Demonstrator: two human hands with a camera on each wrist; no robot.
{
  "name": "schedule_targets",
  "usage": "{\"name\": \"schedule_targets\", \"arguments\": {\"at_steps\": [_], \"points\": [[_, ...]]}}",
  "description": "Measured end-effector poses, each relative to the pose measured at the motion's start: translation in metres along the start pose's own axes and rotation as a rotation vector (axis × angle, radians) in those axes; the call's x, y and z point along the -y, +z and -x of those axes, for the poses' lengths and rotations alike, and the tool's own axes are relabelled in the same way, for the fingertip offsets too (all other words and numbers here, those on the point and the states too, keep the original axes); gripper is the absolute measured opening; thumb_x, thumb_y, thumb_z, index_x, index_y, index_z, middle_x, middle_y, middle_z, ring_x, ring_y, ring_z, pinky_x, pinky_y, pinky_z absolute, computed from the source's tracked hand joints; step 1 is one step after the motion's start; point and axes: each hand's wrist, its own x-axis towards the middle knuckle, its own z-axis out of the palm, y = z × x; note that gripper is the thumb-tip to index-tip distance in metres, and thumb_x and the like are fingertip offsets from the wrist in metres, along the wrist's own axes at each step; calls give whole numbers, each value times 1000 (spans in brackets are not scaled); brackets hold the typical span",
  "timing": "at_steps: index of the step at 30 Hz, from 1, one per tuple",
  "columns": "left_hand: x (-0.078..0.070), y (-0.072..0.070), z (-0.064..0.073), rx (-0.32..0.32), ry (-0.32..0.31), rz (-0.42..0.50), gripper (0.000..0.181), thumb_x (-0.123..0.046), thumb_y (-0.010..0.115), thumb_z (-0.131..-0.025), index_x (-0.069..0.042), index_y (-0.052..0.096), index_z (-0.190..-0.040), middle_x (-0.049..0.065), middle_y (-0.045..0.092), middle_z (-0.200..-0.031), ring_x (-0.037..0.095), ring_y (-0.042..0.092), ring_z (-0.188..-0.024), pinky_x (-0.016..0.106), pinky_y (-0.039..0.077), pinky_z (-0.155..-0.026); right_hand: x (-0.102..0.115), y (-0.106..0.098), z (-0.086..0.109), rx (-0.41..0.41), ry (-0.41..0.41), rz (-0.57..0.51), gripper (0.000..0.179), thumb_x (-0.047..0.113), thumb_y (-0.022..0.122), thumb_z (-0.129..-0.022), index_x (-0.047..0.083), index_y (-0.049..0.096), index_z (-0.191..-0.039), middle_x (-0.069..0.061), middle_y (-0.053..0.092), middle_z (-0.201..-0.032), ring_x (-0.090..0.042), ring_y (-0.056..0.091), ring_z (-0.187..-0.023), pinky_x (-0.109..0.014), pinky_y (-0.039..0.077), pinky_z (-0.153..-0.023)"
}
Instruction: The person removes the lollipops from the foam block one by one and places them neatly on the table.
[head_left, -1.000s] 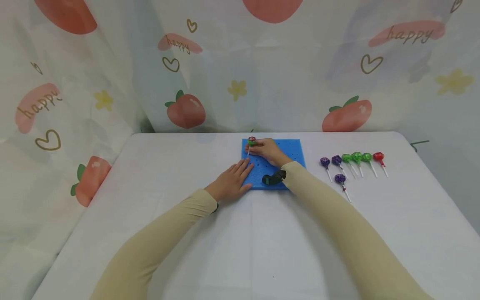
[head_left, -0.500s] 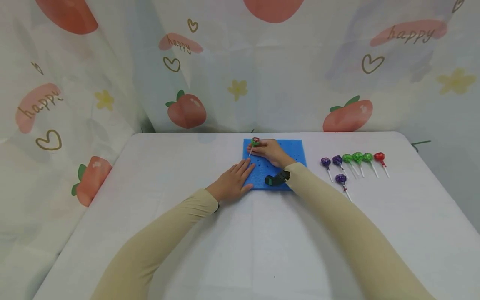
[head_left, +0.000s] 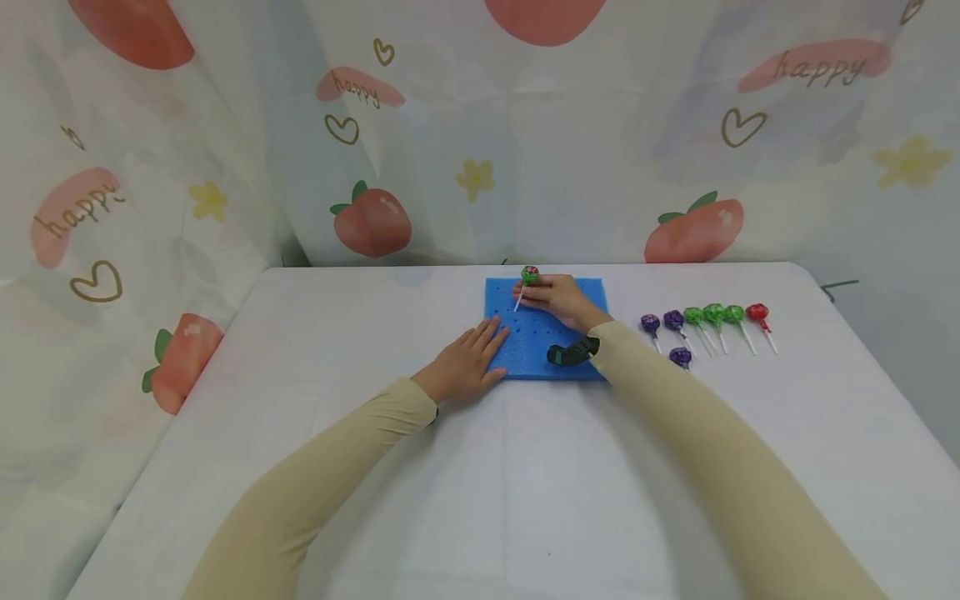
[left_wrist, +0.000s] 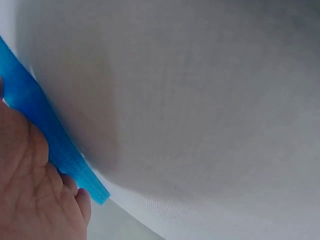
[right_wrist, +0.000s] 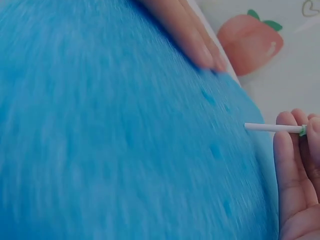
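A blue foam board [head_left: 525, 358] dotted with small holes lies on the white table. My left hand [head_left: 467, 362] rests on its left edge with the fingers straight; the left wrist view shows the palm side of this hand [left_wrist: 35, 185] against the board's edge [left_wrist: 55, 130]. Above the far part of the board my right hand [head_left: 558, 300] pinches a green and red lollipop [head_left: 530, 275], candy up and stick pointing down. In the right wrist view the white stick [right_wrist: 272, 128] sticks out from the fingers, its tip free above the board's holes.
To the right of the board lie several lollipops: purple ones [head_left: 673, 320], green ones [head_left: 714, 314] and a red one [head_left: 757, 312]. One purple lollipop [head_left: 680, 357] lies nearer me, partly hidden by my right sleeve. A printed curtain [head_left: 570, 150] hangs behind the table.
My right hand has moved a little to the right over the board with the lollipop, its stick tip leaving the area by the left fingertips. My left hand has stayed in place.
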Motion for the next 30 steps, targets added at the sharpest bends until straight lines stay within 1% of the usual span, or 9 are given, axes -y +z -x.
{"name": "schedule_targets", "arguments": {"at_steps": [3, 5, 9, 13, 14, 17, 21, 26, 30], "points": [[-1, -1, 1, 10, -8, 2, 67, -46, 27, -101, -7, 6, -152, 13, 1, -160, 26, 4, -148, 38, 14, -120, 4, -11, 7, -6, 9, 13, 42, 0, 50, -95, -13, 42, -134, 3, 68, -96, -2, 67, -86, -21, 53, -85], [-2, -3, 2, 12, -9, 3, 68, -46, 28, -101, -7, 6, -152, 13, 1, -159, 26, 4, -148, 38, 14, -120, 6, -17, 12, -16, 14, 49, 42, 1, 51, -94, -13, 43, -133, 3, 68, -96, -2, 68, -85, -21, 53, -84], [-3, -3, 3, 0, -3, 3, 68, -46, 29, -101, -6, 7, -152, 14, 1, -159, 27, 4, -148, 38, 14, -120, 10, -31, 21, -40, 31, 132, 44, 5, 53, -94, -11, 43, -134, -5, 67, -109, -1, 67, -85, -21, 52, -86], [-2, -1, 2, -13, 3, -5, 69, -46, 28, -101, -5, 7, -151, 14, 2, -159, 27, 4, -148, 38, 14, -120, 12, -43, 29, -67, 58, 204, 45, 9, 54, -94, -9, 45, -135, -14, 62, -123, -1, 67, -87, -22, 51, -88], [-2, -1, 2, -26, 8, 3, 68, -46, 30, -101, -5, 9, -151, 15, 3, -159, 28, 6, -148, 39, 14, -120, 13, -45, 31, -78, 64, 218, 45, 10, 54, -94, -8, 46, -134, -15, 62, -124, -1, 67, -88, -22, 51, -88], [-2, 0, 2, -32, 16, 7, 68, -45, 30, -101, -4, 9, -151, 16, 3, -159, 29, 6, -148, 39, 15, -120, 15, -54, 38, -89, 69, 267, 44, 12, 54, -95, -7, 47, -134, -16, 61, -127, -1, 67, -91, -24, 50, -89], [-2, -1, 3, -23, 18, 9, 68, -44, 29, -101, -4, 7, -151, 16, 2, -159, 29, 4, -148, 39, 14, -120, 18, -64, 48, -90, 65, 309, 43, 12, 53, -95, -8, 47, -133, -17, 60, -127, -2, 67, -92, -28, 48, -93], [-2, -1, 4, -39, 28, 19, 68, -43, 31, -101, -2, 10, -151, 18, 4, -158, 30, 7, -147, 40, 15, -120, 24, -76, 63, -101, 69, 362, 44, 13, 54, -95, -8, 46, -133, -18, 58, -129, 0, 66, -92, -34, 45, -98], [-2, -1, 4, -51, 34, 21, 68, -43, 31, -101, -1, 11, -150, 19, 5, -158, 31, 8, -147, 41, 16, -119, 29, -84, 76, -116, 75, 405, 45, 14, 55, -94, -6, 47, -134, -17, 60, -128, 0, 67, -93, -38, 45, -99]]}}
